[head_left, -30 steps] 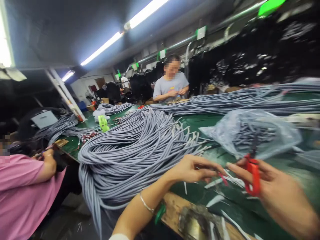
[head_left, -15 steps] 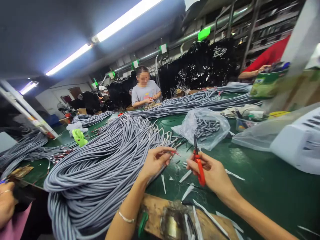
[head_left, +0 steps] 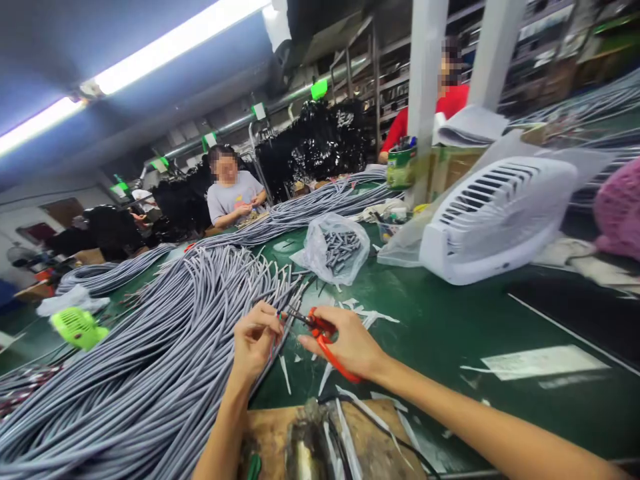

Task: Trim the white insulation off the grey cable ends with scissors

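My left hand (head_left: 256, 340) pinches thin coloured wires (head_left: 281, 315) at a cable's end, in front of the big bundle of grey cables (head_left: 150, 360). My right hand (head_left: 357, 340) grips red-handled scissors (head_left: 341, 367), whose dark blades point left at the wires by my left fingertips. Whether the blades touch the wires I cannot tell. Strips of white scrap (head_left: 285, 375) lie on the green table (head_left: 425, 313) under and around both hands. Beyond them sits a clear plastic bag (head_left: 357, 257) of short grey pieces.
Close to me is a wooden board (head_left: 380, 437) with a metal piece (head_left: 303, 453) on it. A white fan (head_left: 500, 217) stands at the right, a small green fan (head_left: 79, 328) at the left. A person in grey (head_left: 234, 193) works across the table; another wears red (head_left: 453, 99).
My view has swung right. The scissors, upright and apart from my left hand before, now point left with their blades at the wires. The two hands are closer together.
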Demonstrator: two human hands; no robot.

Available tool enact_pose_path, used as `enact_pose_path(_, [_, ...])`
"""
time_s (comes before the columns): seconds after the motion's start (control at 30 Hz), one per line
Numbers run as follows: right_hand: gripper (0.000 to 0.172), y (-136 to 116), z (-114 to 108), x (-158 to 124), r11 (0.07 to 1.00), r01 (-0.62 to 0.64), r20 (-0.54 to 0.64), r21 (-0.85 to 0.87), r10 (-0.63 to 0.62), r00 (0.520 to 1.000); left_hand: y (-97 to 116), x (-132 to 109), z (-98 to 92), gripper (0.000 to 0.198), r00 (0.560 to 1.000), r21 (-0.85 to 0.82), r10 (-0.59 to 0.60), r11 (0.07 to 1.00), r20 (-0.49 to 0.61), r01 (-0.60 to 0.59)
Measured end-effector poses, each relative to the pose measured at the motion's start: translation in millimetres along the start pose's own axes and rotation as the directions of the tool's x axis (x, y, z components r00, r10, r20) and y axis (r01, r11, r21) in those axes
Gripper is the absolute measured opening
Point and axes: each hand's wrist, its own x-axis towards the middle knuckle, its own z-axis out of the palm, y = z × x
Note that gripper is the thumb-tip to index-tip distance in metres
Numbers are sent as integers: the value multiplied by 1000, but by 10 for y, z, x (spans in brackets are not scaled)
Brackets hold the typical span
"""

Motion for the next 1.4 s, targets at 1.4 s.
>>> enact_pose_path(1.4, [25,362,-9,126,721,-64,195,-690,270,943,38,32,185,19,972,103,-194,973,-132,208])
